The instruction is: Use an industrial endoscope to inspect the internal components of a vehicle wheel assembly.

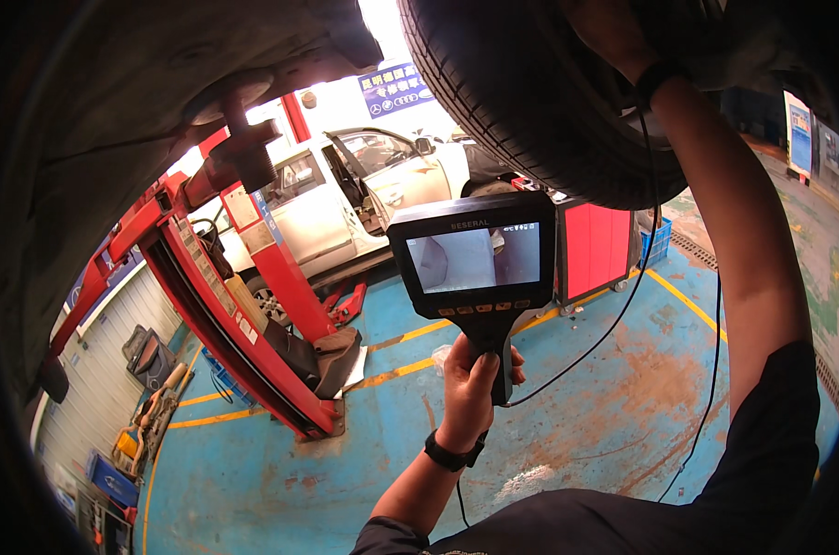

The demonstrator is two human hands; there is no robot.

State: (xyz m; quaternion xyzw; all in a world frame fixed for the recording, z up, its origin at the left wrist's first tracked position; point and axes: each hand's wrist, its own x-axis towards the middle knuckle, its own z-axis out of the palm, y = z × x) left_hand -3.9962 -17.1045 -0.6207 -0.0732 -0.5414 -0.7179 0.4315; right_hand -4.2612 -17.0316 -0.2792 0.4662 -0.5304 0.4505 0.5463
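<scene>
My left hand (467, 388) is wrapped around the handle of a black handheld borescope (477, 262), held upright in front of me. Its lit screen shows a pale, greyish close-up picture. From the base of the handle a thin black cable (614, 326) curves right and rises toward my right wrist. My right arm stretches up beside a raised car's tyre (521, 111), and my right hand (612, 35) reaches into the dark space behind the wheel. Shadow and the car's parts hide its fingers, so whatever they touch or hold does not show.
The car's dark underside (151, 65) hangs overhead, with a red lift post (239, 324) at left. Beyond stands a white car (382, 185) with an open door. A red tool cabinet (597, 248) is behind the borescope. Tools and bins (114, 476) line the left wall.
</scene>
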